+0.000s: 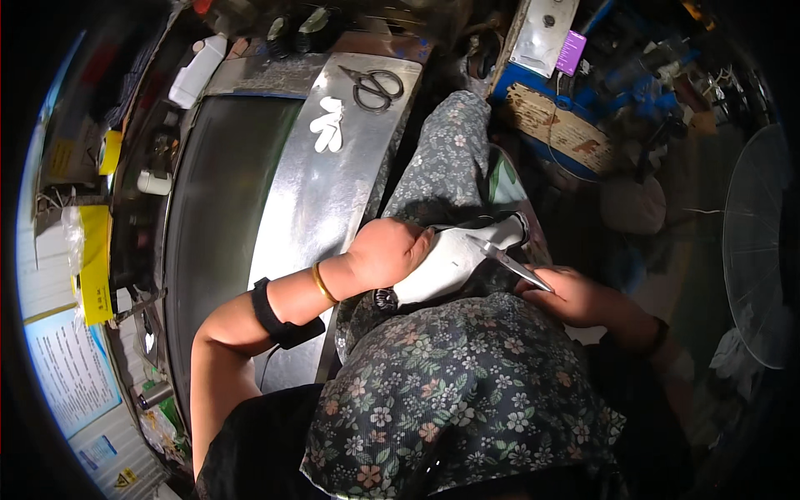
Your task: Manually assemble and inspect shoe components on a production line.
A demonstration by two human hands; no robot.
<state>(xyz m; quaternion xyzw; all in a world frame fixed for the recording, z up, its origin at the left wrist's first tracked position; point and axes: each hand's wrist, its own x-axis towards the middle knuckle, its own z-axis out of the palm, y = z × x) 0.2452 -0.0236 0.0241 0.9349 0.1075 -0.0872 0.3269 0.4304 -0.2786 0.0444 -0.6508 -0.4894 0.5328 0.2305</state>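
Note:
Across my lap lies a white piece with dark trim at both ends; its exact kind is unclear. My left hand is closed over its left end, the thumb lying along the top. In my right hand is a slim silver metal tool, its narrow tip touching the white piece near the right end. The fingers wrapped round the tool's lower part hide its handle. A dark flower-patterned apron covers my lap beneath the work.
To the left stands a shiny metal worktop beside a dark panel. Black-handled scissors and several small white pieces lie on the metal. A blue-edged wooden board is at the far right, a round wire guard farther right.

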